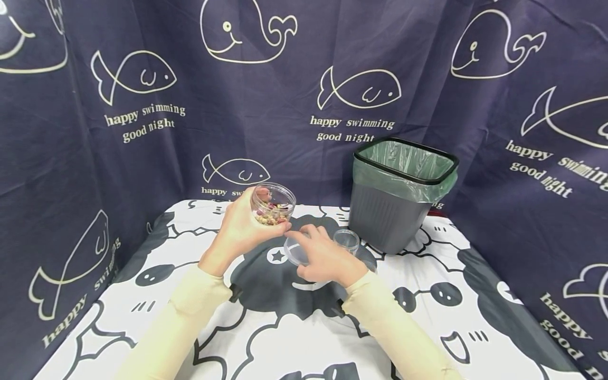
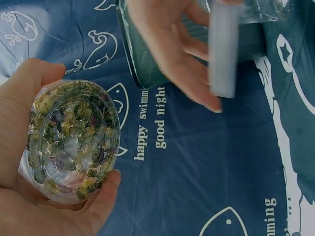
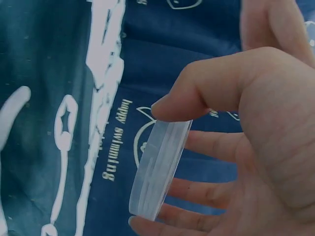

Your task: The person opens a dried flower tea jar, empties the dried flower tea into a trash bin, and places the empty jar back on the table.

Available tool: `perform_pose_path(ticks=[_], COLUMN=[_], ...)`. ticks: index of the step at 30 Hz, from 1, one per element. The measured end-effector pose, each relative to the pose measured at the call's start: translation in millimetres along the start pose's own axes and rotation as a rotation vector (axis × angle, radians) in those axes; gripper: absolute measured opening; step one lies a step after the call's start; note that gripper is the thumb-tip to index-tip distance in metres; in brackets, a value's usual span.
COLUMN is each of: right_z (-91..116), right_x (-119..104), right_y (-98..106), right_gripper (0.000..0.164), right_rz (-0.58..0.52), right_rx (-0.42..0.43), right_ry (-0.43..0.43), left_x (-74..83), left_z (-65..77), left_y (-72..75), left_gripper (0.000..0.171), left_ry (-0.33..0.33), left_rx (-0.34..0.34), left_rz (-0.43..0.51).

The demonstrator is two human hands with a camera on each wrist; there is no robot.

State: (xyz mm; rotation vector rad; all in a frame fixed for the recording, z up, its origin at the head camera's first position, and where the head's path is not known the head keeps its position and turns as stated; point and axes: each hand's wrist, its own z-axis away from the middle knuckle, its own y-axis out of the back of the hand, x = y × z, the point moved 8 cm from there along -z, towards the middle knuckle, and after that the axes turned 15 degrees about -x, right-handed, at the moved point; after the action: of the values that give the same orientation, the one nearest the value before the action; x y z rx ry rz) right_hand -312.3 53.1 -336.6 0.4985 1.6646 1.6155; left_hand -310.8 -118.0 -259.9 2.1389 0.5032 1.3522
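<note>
In the head view my left hand [image 1: 240,220] grips a clear round jar [image 1: 273,203] above the table, its thumb and fingers spread around the wall. Dried flower buds [image 2: 74,137], yellowish and dark red, cover the bottom of the jar. The top of the jar has no cover on it. To its right and slightly lower, my right hand [image 1: 326,257] holds a translucent round lid [image 3: 160,169] by its edge, between the thumb and the fingertips, tilted on its side. A small gap separates the lid from the jar.
A second clear round container [image 1: 346,240] stands on the table just beyond my right hand. Behind it at the right is a grey trash bin [image 1: 389,216] with a green liner and black rim. A patterned cloth [image 1: 304,338] covers the table; dark curtains [image 1: 280,116] surround it.
</note>
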Motion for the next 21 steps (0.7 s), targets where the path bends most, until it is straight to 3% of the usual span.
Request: perform_pose_path(ticks=[10, 21], right_z=[-17, -24], right_x=[14, 29], right_y=[-32, -53], right_gripper=[0.077, 0.077], right_rz=[0.028, 0.021], right_rx=[-0.092, -0.163], right_ry=[-0.107, -0.189], left_x=[0.0, -1.1], left_z=[-0.3, -0.8], left_y=[-4.4, -7.6], left_gripper=[0.084, 0.084], left_ry=[-0.022, -0.02], left_rx=[0.0, -0.005], left_rz=[0.003, -0.013])
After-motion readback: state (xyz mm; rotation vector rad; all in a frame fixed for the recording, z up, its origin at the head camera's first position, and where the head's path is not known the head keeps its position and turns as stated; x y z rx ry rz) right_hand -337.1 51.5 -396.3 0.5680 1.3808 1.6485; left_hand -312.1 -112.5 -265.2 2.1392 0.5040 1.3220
